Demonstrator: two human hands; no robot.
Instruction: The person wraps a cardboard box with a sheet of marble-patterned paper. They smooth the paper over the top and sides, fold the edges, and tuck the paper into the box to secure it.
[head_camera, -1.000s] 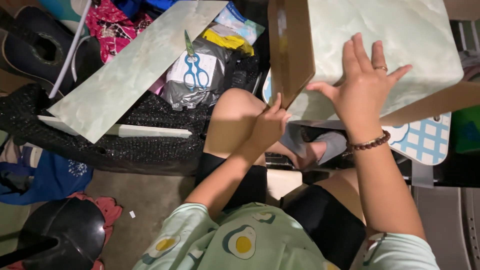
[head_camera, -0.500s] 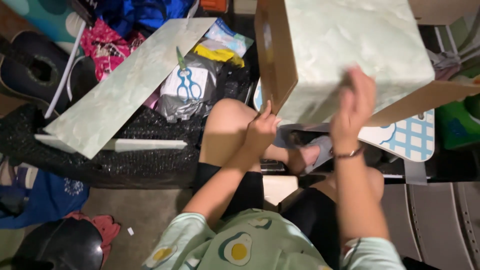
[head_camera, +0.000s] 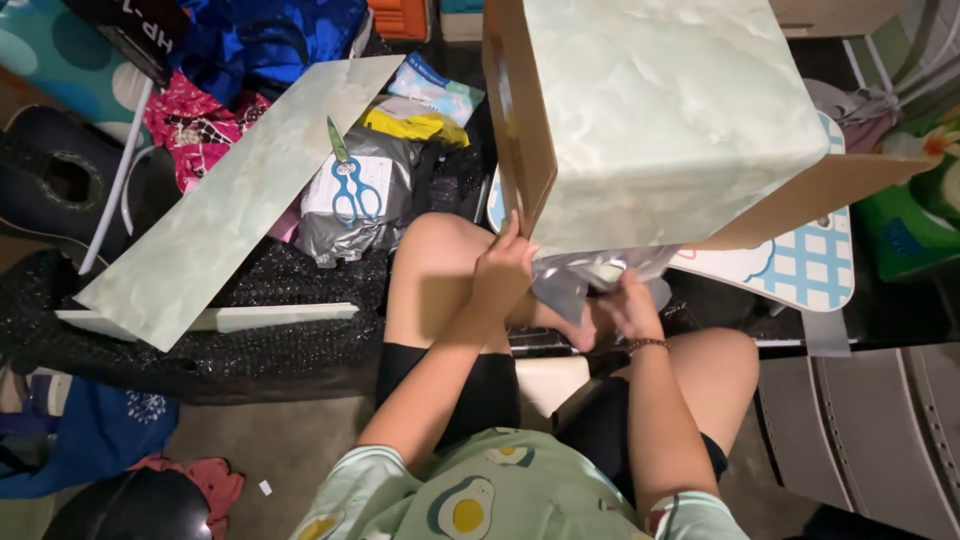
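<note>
Far left: a long marble-patterned strip (head_camera: 235, 195), pale green, lies slantwise across a black glittery mat (head_camera: 200, 340), its lower end resting on a white slat (head_camera: 250, 317); it seems laid aside flat so it will not curl. Its upper end reaches the heap of clothes (head_camera: 190, 120).

Left of centre: blue-handled scissors (head_camera: 350, 185) rest on a grey plastic parcel (head_camera: 350, 200), near the left knee and within reach.

Centre: left hand (head_camera: 500, 275), its grip pinched on the lower near corner of the cardboard box (head_camera: 520, 130), thumb and fingers pressed to the brown edge, evidently to steady the box while its covering is handled.

Centre to right: the box, held tilted above the lap, its broad face covered in the same green marble film (head_camera: 670, 110); a bare brown flap (head_camera: 810, 195) juts out to the right.

Below the box: right hand (head_camera: 630, 305), fingers closed on the silvery backing sheet (head_camera: 575, 275) hanging under the film's lower edge (whether peeling or only holding it is not clear). A bead bracelet (head_camera: 648, 345) sits at the wrist.

Right: a blue-and-white lattice board (head_camera: 810, 265), mostly under the box.

Hidden or unclear: the box's far side and top are cut off by the frame; the right fingertips are lost in shadow and folds of the sheet.
</note>
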